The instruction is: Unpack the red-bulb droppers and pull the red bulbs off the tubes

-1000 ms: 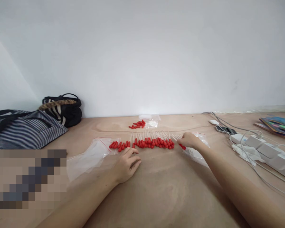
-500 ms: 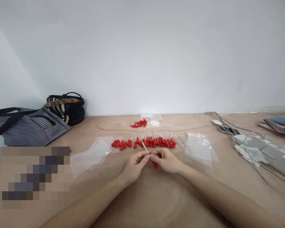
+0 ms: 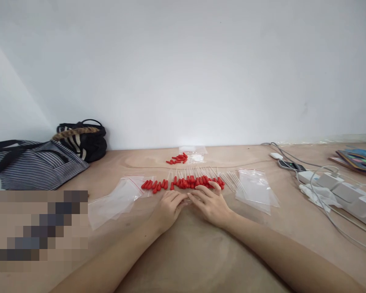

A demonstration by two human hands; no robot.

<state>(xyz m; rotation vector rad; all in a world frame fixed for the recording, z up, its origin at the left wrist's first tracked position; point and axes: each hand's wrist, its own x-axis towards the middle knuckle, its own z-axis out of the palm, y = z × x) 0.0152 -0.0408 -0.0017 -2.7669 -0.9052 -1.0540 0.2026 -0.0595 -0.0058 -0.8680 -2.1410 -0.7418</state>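
My left hand (image 3: 168, 208) and my right hand (image 3: 210, 205) meet low over the table, fingertips almost touching. Their fingers are bent and closed around a slim clear dropper, mostly hidden; only a pale sliver shows between the hands, and its red bulb is out of sight. Just beyond them lies a row of droppers with red rubber bulbs (image 3: 183, 183), bulbs towards me. Their thin clear tubes (image 3: 207, 171) point away to the wall. The right fingers overlap the near edge of the bulbs.
Clear zip bags lie left (image 3: 118, 199) and right (image 3: 254, 191) of the row. Loose red bulbs (image 3: 178, 158) sit beside a clear packet (image 3: 197, 156) at the back. A striped bag (image 3: 39, 162) and black bag (image 3: 93, 142) stand left; a power strip (image 3: 350, 195) with cables lies right.
Both hands have turned over, their backs now upward and the fingers covering the dropper. Its tube and red bulb showed before and are now hidden. The view has shifted slightly.
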